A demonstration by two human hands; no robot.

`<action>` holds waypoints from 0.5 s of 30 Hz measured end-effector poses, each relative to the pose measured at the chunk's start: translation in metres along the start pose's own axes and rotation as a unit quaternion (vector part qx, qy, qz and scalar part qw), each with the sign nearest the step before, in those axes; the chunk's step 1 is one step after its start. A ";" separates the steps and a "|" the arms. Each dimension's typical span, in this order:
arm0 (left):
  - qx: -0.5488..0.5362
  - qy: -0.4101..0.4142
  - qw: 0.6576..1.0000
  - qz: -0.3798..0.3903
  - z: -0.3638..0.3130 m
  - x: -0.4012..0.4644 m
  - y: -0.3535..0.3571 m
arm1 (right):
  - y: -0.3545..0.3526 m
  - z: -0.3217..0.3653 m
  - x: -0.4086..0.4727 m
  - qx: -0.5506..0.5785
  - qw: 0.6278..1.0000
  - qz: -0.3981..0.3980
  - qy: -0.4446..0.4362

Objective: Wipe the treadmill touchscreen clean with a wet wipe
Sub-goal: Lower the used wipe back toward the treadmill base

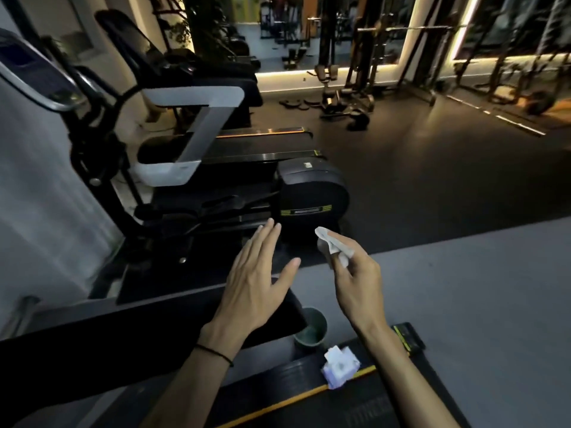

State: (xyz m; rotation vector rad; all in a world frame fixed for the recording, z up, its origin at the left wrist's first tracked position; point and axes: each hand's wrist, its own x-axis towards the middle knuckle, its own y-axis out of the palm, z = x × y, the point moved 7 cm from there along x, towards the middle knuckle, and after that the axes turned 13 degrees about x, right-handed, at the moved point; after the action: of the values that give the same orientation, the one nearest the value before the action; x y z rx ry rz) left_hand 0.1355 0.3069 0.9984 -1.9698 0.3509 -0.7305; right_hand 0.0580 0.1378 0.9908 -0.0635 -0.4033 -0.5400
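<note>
- Two hands out front, dim gym.
- left hand (258,284) flat, fingers straight and spread, holding nothing, above dark treadmill console (154,329); black band on wrist.
- green cup (312,330) just right of console.
- wet wipe (333,245): white, crumpled, small, pinched in right hand (355,279) fingertips, off the console.
- wipe pack (340,367), white-lilac, lying on belt below.

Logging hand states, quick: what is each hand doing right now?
Left hand: open, fingers straight, holding nothing.
Right hand: pinching a crumpled white wet wipe.
</note>
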 end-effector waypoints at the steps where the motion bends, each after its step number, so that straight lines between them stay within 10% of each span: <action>1: -0.002 0.006 1.000 0.005 -0.008 0.010 0.012 | -0.013 -0.004 0.007 0.001 1.000 -0.008 -0.001; 15: -0.039 -0.037 0.999 -0.003 -0.050 0.169 0.138 | -0.104 -0.097 0.156 -0.011 1.000 0.022 0.004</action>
State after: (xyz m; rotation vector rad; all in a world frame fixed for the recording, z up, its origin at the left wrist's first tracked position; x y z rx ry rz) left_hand 0.2444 0.1161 0.9542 -2.0664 0.3334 -0.6548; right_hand 0.1616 -0.0433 0.9572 -0.0907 -0.3874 -0.5011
